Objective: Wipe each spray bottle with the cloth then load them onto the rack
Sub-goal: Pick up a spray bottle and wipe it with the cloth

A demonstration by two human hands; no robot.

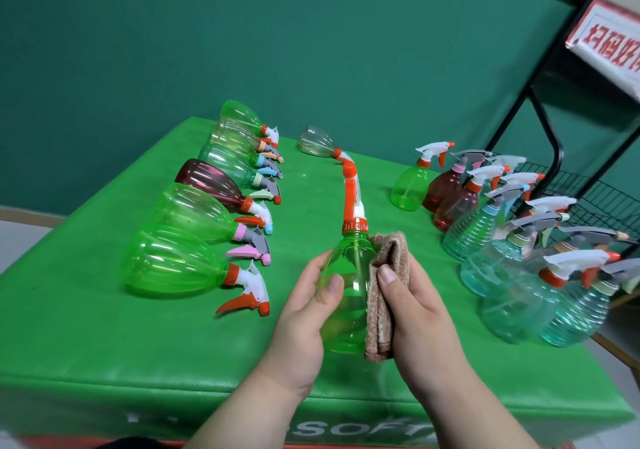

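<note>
Wiping stage, head view. Green bottle (346, 296) held over the near middle of the padded green surface (104, 344), neck pointing away; left hand (304, 310) curled round its body, thumb on the front wall; right hand (412, 306) gripping the folded brown cloth (384, 275) and pressing it to the bottle's right flank. A row of bottles (180, 265) lies on its side along the left edge, and one clear bottle (317, 142) lies near the far edge. A cluster of upright bottles (491, 226) stands along the right edge, just beside the black rack (554, 157). No bottle shows on the visible part of its wire shelf (602, 199), so loading is judged not begun. Which bottles are already wiped cannot be told; the lying ones probably wait. Open room: a bare lane down the middle and along the near edge. The crowded right edge stands between hands and rack, so transfers likely pass above the upright spray heads
</note>
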